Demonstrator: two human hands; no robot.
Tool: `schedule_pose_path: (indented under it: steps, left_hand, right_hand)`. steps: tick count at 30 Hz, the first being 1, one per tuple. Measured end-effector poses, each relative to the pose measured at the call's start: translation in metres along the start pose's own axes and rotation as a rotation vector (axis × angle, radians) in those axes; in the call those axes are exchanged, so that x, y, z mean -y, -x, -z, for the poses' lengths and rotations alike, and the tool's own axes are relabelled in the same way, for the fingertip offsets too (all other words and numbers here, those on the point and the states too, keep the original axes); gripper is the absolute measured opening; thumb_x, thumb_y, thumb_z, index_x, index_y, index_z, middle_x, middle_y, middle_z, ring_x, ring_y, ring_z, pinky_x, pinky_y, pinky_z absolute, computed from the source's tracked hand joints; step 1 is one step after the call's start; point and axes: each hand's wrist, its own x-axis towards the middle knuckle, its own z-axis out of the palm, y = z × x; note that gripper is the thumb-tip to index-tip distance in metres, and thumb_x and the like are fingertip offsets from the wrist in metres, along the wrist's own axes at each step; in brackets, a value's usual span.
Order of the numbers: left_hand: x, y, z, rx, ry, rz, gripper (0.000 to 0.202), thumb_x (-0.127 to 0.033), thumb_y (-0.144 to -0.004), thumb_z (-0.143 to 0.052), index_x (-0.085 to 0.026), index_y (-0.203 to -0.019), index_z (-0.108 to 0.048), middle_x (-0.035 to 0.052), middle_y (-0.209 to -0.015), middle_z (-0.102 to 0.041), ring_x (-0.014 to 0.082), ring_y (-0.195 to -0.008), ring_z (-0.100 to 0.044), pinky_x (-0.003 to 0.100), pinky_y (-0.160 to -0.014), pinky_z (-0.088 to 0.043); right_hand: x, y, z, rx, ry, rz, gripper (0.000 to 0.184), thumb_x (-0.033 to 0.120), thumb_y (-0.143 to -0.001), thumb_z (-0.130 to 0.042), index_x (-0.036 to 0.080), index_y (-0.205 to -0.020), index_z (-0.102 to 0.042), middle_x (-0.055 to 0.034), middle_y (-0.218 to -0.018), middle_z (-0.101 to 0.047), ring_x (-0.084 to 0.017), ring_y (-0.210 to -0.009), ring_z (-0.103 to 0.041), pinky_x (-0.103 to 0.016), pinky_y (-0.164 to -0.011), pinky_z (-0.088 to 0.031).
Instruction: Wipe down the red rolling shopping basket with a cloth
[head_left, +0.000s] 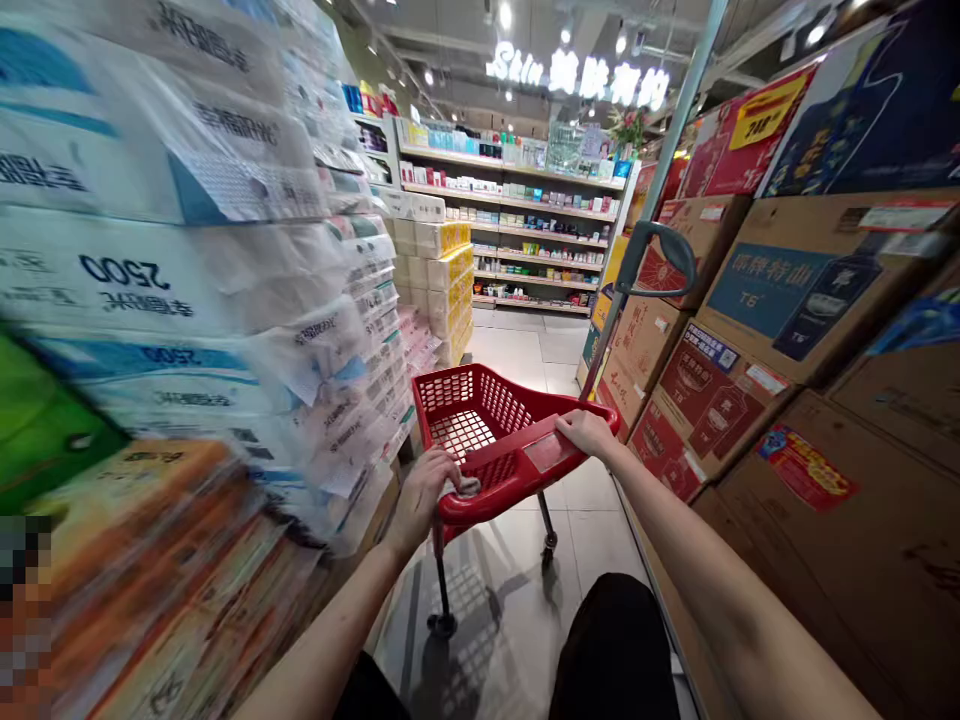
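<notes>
A red plastic shopping cart (517,470) on wheeled metal legs stands in front of me, and no goods show in its slatted basket. My left hand (431,485) is closed at the left corner of its handle, with a crumpled greyish-white cloth (463,487) under the fingers, pressed against the red plastic. The cloth is partly hidden by the hand. My right hand (586,433) grips the handle's right part, its fingers bent over the bar.
Stacked packs of tissue paper (150,270) rise close on the left. Cardboard cartons (780,270) line the right, beside a metal pole (679,120) with a grey loop handle (660,262). Tiled floor (517,345) leads to shelves of small products (517,185).
</notes>
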Motion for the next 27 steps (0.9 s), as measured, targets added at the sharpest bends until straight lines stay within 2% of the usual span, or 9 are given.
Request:
schedule_pose_path:
  steps: [4, 8, 11, 15, 20, 23, 27]
  left_hand:
    - [-0.006, -0.002, -0.004, 0.019, -0.056, 0.018, 0.042, -0.032, -0.095, -0.024, -0.020, -0.069, -0.054, 0.0054, -0.080, -0.058, 0.0200, -0.089, -0.050, 0.039, -0.095, -0.037]
    - [-0.018, -0.001, -0.014, 0.015, -0.086, 0.038, 0.043, -0.031, -0.096, -0.023, -0.020, -0.070, -0.055, 0.0059, -0.082, -0.059, 0.0203, -0.092, -0.049, 0.037, -0.091, -0.039]
    - [-0.028, 0.000, -0.027, 0.009, -0.121, 0.029, 0.044, -0.030, -0.097, -0.022, -0.019, -0.070, -0.055, 0.0059, -0.082, -0.059, 0.0202, -0.093, -0.049, 0.037, -0.090, -0.038]
    - [-0.037, -0.001, -0.043, 0.074, -0.179, -0.008, 0.042, -0.030, -0.097, -0.021, -0.019, -0.074, -0.055, 0.0055, -0.081, -0.059, 0.0197, -0.089, -0.049, 0.037, -0.088, -0.039]
    - [-0.028, -0.008, -0.045, 0.172, -0.201, -0.045, 0.043, -0.030, -0.097, -0.020, -0.020, -0.080, -0.058, 0.0062, -0.086, -0.062, 0.0196, -0.089, -0.051, 0.037, -0.090, -0.040]
    - [-0.016, -0.013, -0.043, 0.145, -0.178, -0.015, 0.043, -0.030, -0.097, -0.020, -0.020, -0.083, -0.059, 0.0063, -0.091, -0.063, 0.0189, -0.092, -0.053, 0.037, -0.093, -0.040]
    - [-0.010, -0.014, -0.045, 0.047, -0.142, 0.042, 0.043, -0.032, -0.097, -0.022, -0.019, -0.085, -0.061, 0.0069, -0.100, -0.064, 0.0190, -0.101, -0.054, 0.036, -0.097, -0.039]
  right_hand:
    - [0.018, 0.016, -0.002, -0.098, -0.009, -0.101, 0.053, 0.052, -0.095, -0.030, 0.023, -0.100, -0.073, -0.0096, -0.097, -0.073, -0.024, -0.092, -0.065, -0.034, -0.081, -0.038]
    - [0.034, 0.032, 0.000, -0.176, -0.078, -0.069, 0.054, 0.067, -0.088, -0.036, 0.031, -0.090, -0.076, -0.0066, -0.102, -0.071, -0.027, -0.099, -0.061, -0.039, -0.089, -0.034]
    - [0.033, 0.036, 0.004, -0.163, -0.066, -0.092, 0.042, 0.056, -0.087, -0.044, 0.030, -0.087, -0.077, -0.0071, -0.102, -0.071, -0.027, -0.100, -0.059, -0.039, -0.088, -0.033]
    - [0.012, 0.032, 0.011, -0.137, -0.017, -0.026, 0.037, 0.040, -0.088, -0.042, 0.025, -0.082, -0.076, -0.0063, -0.096, -0.072, -0.023, -0.091, -0.059, -0.034, -0.082, -0.033]
    - [-0.008, 0.028, 0.015, -0.131, 0.020, 0.071, 0.035, 0.034, -0.087, -0.042, 0.023, -0.075, -0.073, -0.0022, -0.099, -0.072, -0.019, -0.087, -0.059, -0.029, -0.074, -0.032]
    - [-0.008, 0.026, 0.015, -0.135, 0.039, 0.101, 0.034, 0.033, -0.087, -0.042, 0.024, -0.073, -0.072, -0.0009, -0.100, -0.072, -0.020, -0.090, -0.058, -0.029, -0.074, -0.031]
    - [-0.004, 0.022, 0.012, -0.145, 0.046, 0.087, 0.036, 0.033, -0.088, -0.041, 0.023, -0.073, -0.073, -0.0022, -0.095, -0.073, -0.020, -0.088, -0.059, -0.029, -0.075, -0.032]
